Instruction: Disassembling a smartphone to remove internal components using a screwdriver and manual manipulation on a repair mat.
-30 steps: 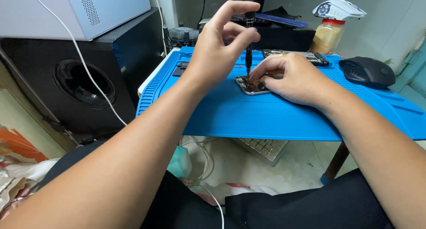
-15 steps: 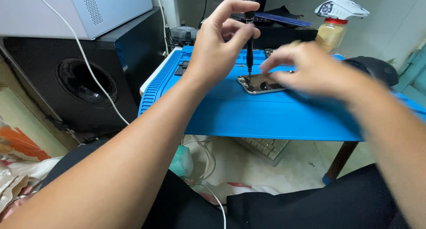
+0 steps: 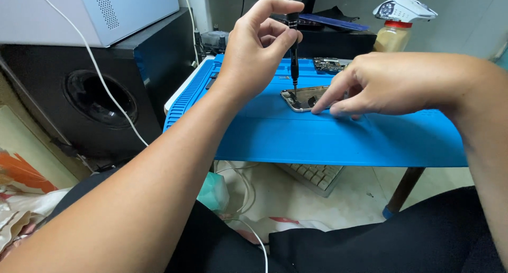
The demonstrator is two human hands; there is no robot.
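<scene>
- Keyboard (image 3: 312, 173): pale keys; lies on the floor below the grip, under the mat's near edge; partly hidden.
- Blue work mat (image 3: 328, 138): ribbed raised border on the left; spreads under both hands and carries the device.
- Right hand (image 3: 394, 85): to the right of the grip; palm down, fingers spread loosely; index fingertip touches the mat at the device's near right corner; holds nothing.
- Opened phone (image 3: 300, 98): directly below the grip; lies flat on the mat, back removed, inner parts showing; its right part is covered by the right hand.
- Left hand (image 3: 254, 51): raised above the mat; thumb and bent fingers pinched closed about the upper end of the screwdriver; index finger extended over its cap.
- Precision screwdriver (image 3: 293, 53): slim, dark handle; stands upright in the grip; tip meets the phone's interior.
- Circuit board (image 3: 329, 65): just beyond the grip, on the mat's far part.
- Black speaker (image 3: 100, 96): well left of the grip; a white cable (image 3: 100, 74) crosses its front.
- Spray bottle (image 3: 399, 24): beyond and right of the grip; white trigger head, amber body.
</scene>
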